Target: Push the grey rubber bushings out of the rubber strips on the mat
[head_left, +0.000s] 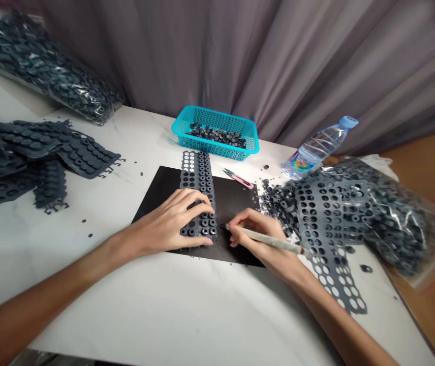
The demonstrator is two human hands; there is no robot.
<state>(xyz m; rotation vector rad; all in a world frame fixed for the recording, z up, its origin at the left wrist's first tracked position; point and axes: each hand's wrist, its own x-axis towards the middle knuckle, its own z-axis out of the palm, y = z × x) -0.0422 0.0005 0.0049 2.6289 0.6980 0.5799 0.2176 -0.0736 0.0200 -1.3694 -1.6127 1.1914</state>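
Observation:
A dark rubber strip (pixel 199 188) studded with small round washers lies lengthwise on a black mat (pixel 236 203). My left hand (pixel 175 221) rests on the strip's near end, fingers spread and pressing it down. My right hand (pixel 257 234) grips a thin pale stick-like tool (pixel 265 240) like a pen, its tip touching the strip's lower right corner. Some holes at the strip's far end are empty and show white.
A turquoise basket (pixel 215 133) of loose washers stands behind the mat. Pink-handled snips (pixel 238 178), a water bottle (pixel 318 147), punched-out strips (pixel 326 239), a loose washer pile (pixel 276 198) and a plastic bag (pixel 404 223) lie right. More rubber sheets (pixel 30 157) lie left; another bag (pixel 45 66) far left.

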